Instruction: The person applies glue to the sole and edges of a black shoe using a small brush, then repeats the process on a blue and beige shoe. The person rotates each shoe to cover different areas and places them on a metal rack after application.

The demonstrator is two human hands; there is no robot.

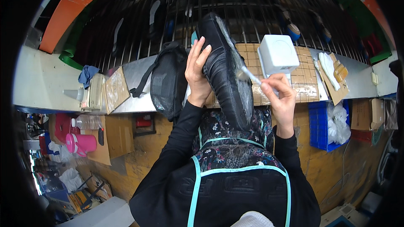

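Note:
My left hand (198, 73) is closed around the side of a black shoe upper (223, 75), which is tilted with its underside turned to the right. A greyish, wet-looking coating covers part of that underside. My right hand (281, 101) pinches a small brush (251, 75) by its pale handle. The bristles touch the shoe's underside near the middle. Just beyond my right hand, a white plastic container (279, 54) stands on taped cardboard (307, 80). A black mesh bag-like item with a strap (168, 82) lies left of my left hand.
Past the bench's far edge runs a rack of dark metal rods (139, 29) carrying several shoe parts. Cardboard pieces (115, 90) lie on the bench at left. A blue crate (324, 126) with plastic bags stands low at right; a pink jug (82, 143) is low at left.

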